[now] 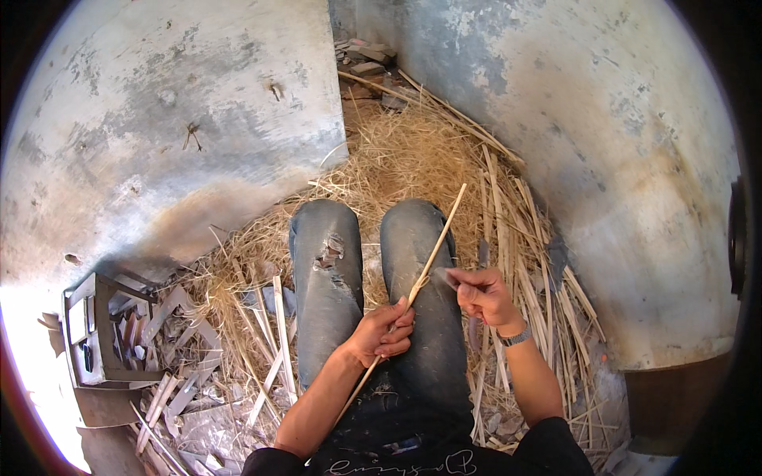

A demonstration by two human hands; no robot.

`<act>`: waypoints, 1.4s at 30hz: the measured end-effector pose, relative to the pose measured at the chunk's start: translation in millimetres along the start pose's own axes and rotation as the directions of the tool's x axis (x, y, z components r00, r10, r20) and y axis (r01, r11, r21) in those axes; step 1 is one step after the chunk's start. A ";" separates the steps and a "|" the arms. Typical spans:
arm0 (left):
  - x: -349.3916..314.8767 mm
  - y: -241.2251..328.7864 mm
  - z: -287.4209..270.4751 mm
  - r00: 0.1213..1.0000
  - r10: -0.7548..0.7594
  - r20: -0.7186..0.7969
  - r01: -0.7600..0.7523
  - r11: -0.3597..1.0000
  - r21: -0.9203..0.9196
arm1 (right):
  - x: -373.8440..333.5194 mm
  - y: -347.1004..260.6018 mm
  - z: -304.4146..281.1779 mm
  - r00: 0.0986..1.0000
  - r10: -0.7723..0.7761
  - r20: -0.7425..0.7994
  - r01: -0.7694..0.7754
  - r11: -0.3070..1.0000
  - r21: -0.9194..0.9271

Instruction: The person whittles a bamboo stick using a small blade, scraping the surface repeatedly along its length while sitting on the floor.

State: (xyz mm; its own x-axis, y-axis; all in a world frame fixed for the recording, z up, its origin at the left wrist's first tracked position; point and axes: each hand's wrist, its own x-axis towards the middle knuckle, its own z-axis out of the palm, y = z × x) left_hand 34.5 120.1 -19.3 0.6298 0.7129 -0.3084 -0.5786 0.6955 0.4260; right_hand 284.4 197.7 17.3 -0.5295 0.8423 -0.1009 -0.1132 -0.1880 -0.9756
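A thin, pale wooden stick (439,242), resembling split bamboo, slants across my thighs. My left hand (382,332) is closed around its lower part, and its tail runs down toward my lap. Fine shavings curl from the stick just above my left fingers. To the right of the stick, my right hand (481,298) is closed in a pinch, with thumb and forefinger together. A small greyish blurred bit shows at its fingertips; I cannot make out what it is. The right hand is apart from the stick.
Straw-like shavings (413,151) cover the floor ahead of my knees. Long split strips (532,270) lie in a pile at the right. A wooden frame stool (99,329) stands at the left beside scraps. Pale stained walls (198,103) rise on both sides.
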 end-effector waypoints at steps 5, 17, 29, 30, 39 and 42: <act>0.3 -6.8 9.3 0.982 0.107 -0.156 -0.061 0.960 0.273 | 5.2 -13.7 16.7 0.960 -0.149 -0.238 0.137 0.988 -0.068; 7.9 -16.2 0.7 0.941 0.237 -0.243 -0.093 0.869 0.486 | -33.3 -16.4 68.2 0.933 -0.323 0.156 0.354 0.757 -0.550; 0.8 2.1 -5.8 0.999 -0.049 -0.004 0.048 0.994 -0.103 | 9.0 -44.3 2.5 0.712 -0.649 -0.267 0.119 0.487 -0.865; 0.5 2.3 -1.6 0.999 -0.053 -0.005 0.052 0.994 -0.101 | 16.8 -44.2 10.0 0.710 -0.649 -0.271 0.116 0.489 -0.865; 5.8 -12.8 11.9 0.949 0.194 -0.249 -0.102 0.935 0.339 | 58.1 -10.2 13.2 0.681 -0.731 0.030 0.359 0.298 -0.885; 3.7 -9.4 5.9 0.947 0.189 -0.258 -0.105 0.946 0.305 | 38.3 7.5 37.8 0.719 -0.689 0.094 0.377 0.273 -0.885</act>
State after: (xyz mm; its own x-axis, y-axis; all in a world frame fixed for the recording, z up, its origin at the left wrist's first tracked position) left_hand 45.4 115.6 -19.4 0.3537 0.8298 -0.4316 -0.4556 0.5558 0.6953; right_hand 231.5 209.4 13.5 -0.3817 0.6875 0.6177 0.5139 0.7134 -0.4764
